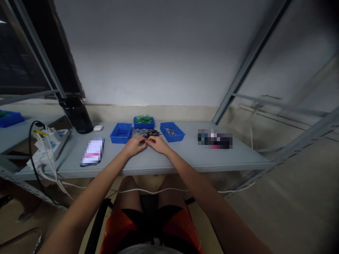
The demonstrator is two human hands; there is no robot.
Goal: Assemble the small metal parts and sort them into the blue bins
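My left hand (pixel 134 145) and my right hand (pixel 158 144) meet at the near edge of a pile of small parts (pixel 144 132). Fingertips on both are pinched together and nearly touch; anything between them is too small to make out. The pile mixes silvery and black thin pieces. Left of it is a blue tray (pixel 113 138) with a few dark pieces inside. Silvery pin-like pieces lie in the right blue tray (pixel 174 137). Behind the pile, another blue tray (pixel 143 125) holds green pieces (pixel 143 119).
A phone (pixel 92 151), a white earbud case (pixel 98 128) and a black bottle (pixel 78 114) stand on the left of the grey table (pixel 159 160). Further left is a power strip (pixel 50 148) with cables. A blurred dark object (pixel 215 139) lies right. Metal posts frame the table.
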